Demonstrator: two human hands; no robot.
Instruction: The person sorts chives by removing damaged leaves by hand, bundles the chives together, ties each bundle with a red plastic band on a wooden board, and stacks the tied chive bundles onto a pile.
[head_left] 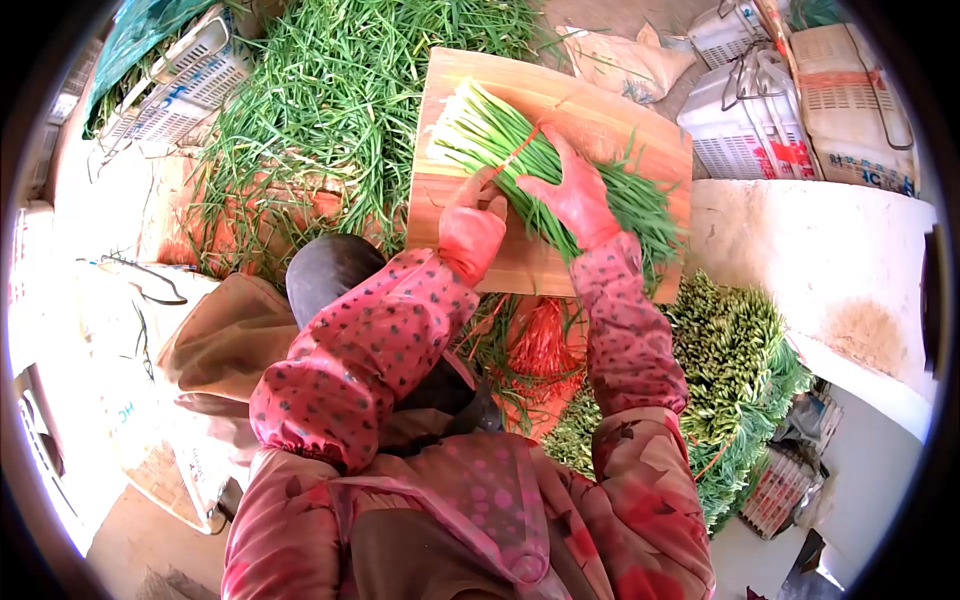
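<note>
A bundle of green stalks with pale ends (490, 125) lies slantwise on a wooden board (450, 220), its leafy end to the right. Around it runs a thin red tie (522, 150). My right hand (573, 190), in a reddish glove, lies over the bundle with thumb and fingers wrapped round it. At the bundle's near side, my left hand (473, 220) has its fingers bent together by the lower end of the tie. Whether those fingers grip the tie is too small to tell.
Loose green stalks (340, 90) are heaped beyond the board at the left. Red strings (545, 340) hang below the board. Stacked bundles (730, 350) stand at the right. White crates (750, 120) are at the back right, and another crate (185, 85) at the back left.
</note>
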